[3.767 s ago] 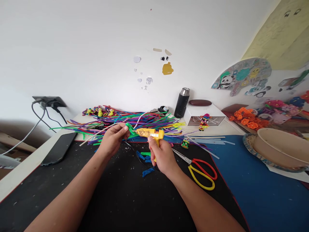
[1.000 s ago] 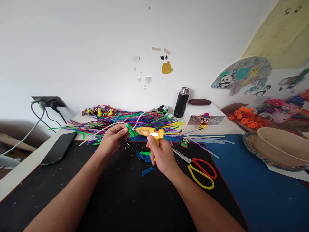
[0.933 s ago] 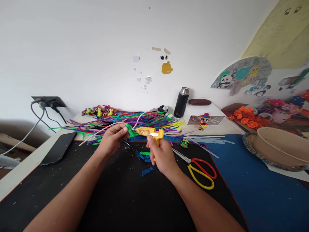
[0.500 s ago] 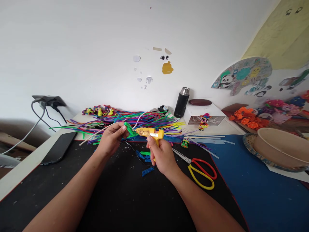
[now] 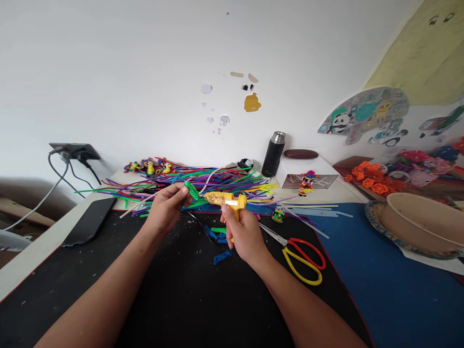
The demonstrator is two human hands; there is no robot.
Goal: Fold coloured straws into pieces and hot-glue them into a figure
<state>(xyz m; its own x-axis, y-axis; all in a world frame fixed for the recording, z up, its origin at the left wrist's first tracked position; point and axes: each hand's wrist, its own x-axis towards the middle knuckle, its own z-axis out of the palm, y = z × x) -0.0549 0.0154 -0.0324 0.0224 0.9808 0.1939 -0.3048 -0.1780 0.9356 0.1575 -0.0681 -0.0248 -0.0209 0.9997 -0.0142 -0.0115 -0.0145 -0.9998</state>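
My right hand point(image 5: 243, 233) grips the handle of a yellow glue gun point(image 5: 226, 200), its nozzle pointing left. My left hand point(image 5: 166, 208) pinches a short green piece point(image 5: 192, 190) by its end, held just off the gun's nozzle. Both hands hover over a black mat point(image 5: 174, 290). Short blue and green cut pieces point(image 5: 218, 236) lie on the mat under my hands.
A pile of coloured sticks point(image 5: 203, 183) stretches behind my hands. Red-and-yellow scissors point(image 5: 299, 258) lie to the right, a black phone point(image 5: 89, 221) to the left. A dark flask point(image 5: 272, 153), a white box point(image 5: 308, 171), a beige bowl point(image 5: 420, 222) and orange craft flowers point(image 5: 369, 179) stand further right.
My left hand has lifted the green piece slightly up and away from the nozzle. My right hand and the glue gun have stayed almost still.
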